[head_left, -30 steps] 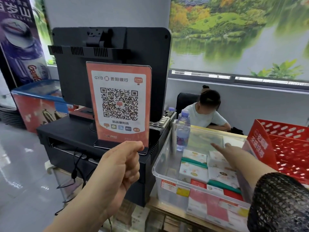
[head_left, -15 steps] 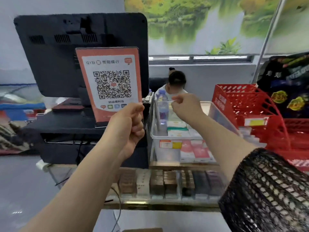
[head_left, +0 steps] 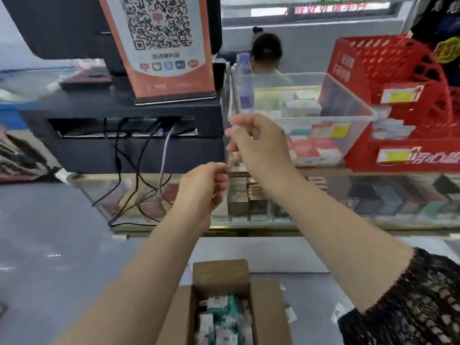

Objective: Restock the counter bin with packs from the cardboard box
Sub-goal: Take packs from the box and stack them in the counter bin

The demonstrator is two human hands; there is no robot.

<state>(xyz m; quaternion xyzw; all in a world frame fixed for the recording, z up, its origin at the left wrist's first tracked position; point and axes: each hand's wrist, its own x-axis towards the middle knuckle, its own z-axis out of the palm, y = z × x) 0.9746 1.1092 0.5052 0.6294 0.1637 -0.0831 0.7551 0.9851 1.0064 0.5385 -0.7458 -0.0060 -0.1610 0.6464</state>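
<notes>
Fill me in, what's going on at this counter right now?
A person is restocking. Both the left hand and right hand hang in front of the clear counter bin, fingers curled, with no pack visible in either. The bin is partly filled. The open cardboard box on the floor below holds more packs.

Two hands show, left hand (head_left: pixel 204 188) and right hand (head_left: pixel 256 143); one box (head_left: pixel 221 272); one clear bin (head_left: pixel 358 135); the packs (head_left: pixel 224 317) in both are too blurred to count. One red basket (head_left: pixel 398 58) in plain sight; one QR sign (head_left: pixel 159 46); one monitor (head_left: pixel 62 26); one bottle (head_left: pixel 245 78); one person (head_left: pixel 266 48) behind the counter; three yellow tags (head_left: pixel 400 95); one grey cable (head_left: pixel 164 155) among several black ones.
</notes>
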